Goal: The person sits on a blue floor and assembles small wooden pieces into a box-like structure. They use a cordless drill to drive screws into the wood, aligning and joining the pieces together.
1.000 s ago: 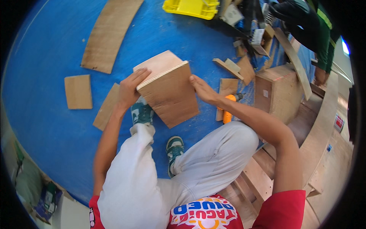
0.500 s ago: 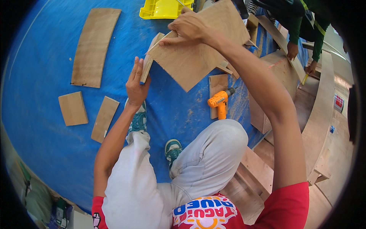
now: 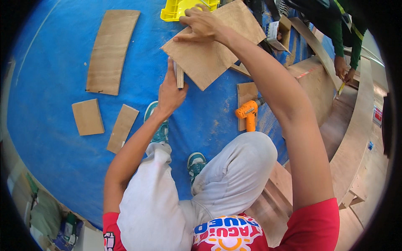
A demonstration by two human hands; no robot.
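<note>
A large rectangular plywood panel [image 3: 215, 54] is held tilted in front of me. My right hand [image 3: 202, 26] grips it near its far left corner, the fingers bent over the edge. Below that corner, my left hand [image 3: 171, 95] has its thumb and fingers around a narrow plywood strip [image 3: 180, 78], seen edge-on. The strip's far part is hidden behind the panel. Whether strip and panel touch, I cannot tell.
An orange drill [image 3: 248, 113] lies on a wood piece to the right. Loose boards, including a long panel [image 3: 112, 52], lie on the blue sheet at left. A yellow plastic case [image 3: 178, 10] stands beyond. At far right, another person's hands [image 3: 344, 75] hold a yellow tape measure.
My left hand has moved right with the strip, which now goes mostly behind the panel. The panel has shifted slightly up and left. The other person's hands have come closer together.
</note>
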